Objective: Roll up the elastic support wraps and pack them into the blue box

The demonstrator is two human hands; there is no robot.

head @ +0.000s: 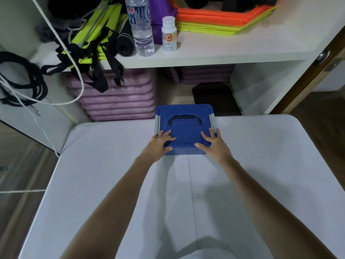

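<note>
Blue box (pixel 184 128), rigid plastic and likely light, sits lidded at the counter's (pixel 261 165) 12 o'clock edge; left hand (pixel 162 140) and right hand (pixel 211 141) press flat, fingers spread, on its slippery lid; side latches offer surer purchase.

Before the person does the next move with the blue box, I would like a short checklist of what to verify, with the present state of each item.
1. Blue plastic box rests on the white folding table, at its far edge: ok.
2. Blue lid with the black carry handle sits on the box: ok.
3. Grey side latches fastened: cannot tell.
4. Left hand and right hand lie flat on the lid, one at each near corner: ok.
5. Elastic support wraps rolled and inside: cannot tell, the lid hides the contents, and none lie on the table.
</note>
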